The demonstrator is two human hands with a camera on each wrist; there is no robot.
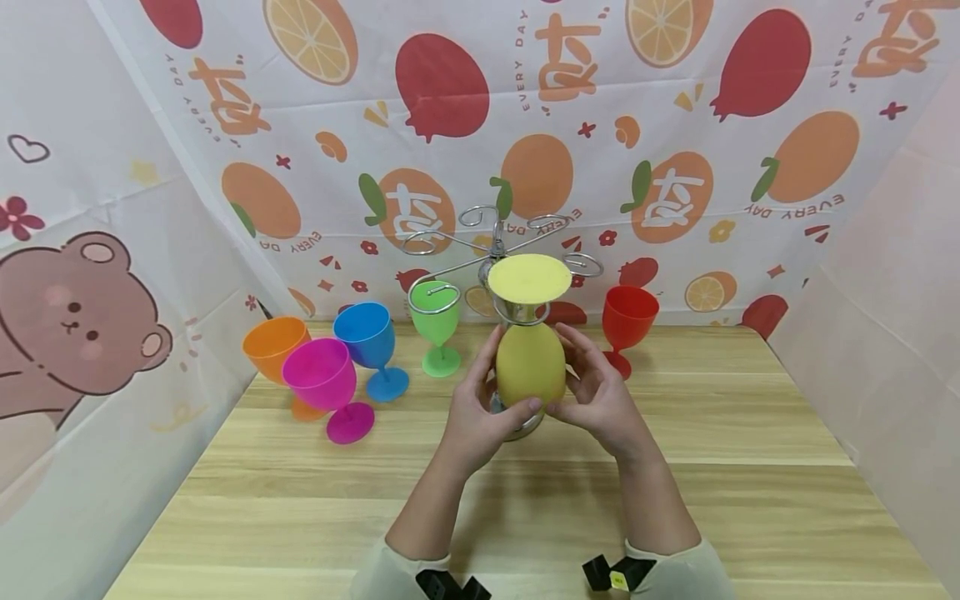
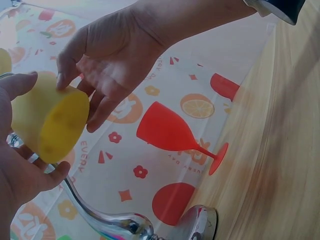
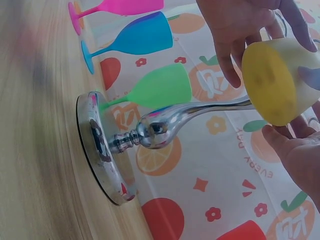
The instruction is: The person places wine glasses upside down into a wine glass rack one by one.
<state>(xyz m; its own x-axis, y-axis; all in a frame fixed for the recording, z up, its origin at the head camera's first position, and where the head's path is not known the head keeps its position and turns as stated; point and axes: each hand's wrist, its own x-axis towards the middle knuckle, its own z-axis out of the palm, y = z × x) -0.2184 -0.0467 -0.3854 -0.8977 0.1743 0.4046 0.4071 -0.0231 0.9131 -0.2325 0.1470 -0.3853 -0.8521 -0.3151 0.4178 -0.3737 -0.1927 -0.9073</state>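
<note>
A yellow plastic goblet (image 1: 531, 367) is upside down, its round foot (image 1: 530, 279) on top and its bowl below a wire ring of a chrome goblet rack (image 1: 497, 250). My left hand (image 1: 480, 417) holds the bowl from the left and my right hand (image 1: 600, 396) from the right, with both thumbs at the near side. In the left wrist view the goblet's mouth (image 2: 65, 127) faces the table. The rack's curved metal post (image 3: 170, 125) rises behind the bowl from a round base (image 3: 102, 150); the bowl hides much of this post in the head view.
Left of the rack, orange (image 1: 273, 346), magenta (image 1: 321, 375), blue (image 1: 367, 337) and green (image 1: 435, 312) goblets stand upright on the wooden table (image 1: 300, 517). A red goblet (image 1: 628, 315) stands to the right. Fruit-printed cloth (image 1: 585, 50) hangs behind.
</note>
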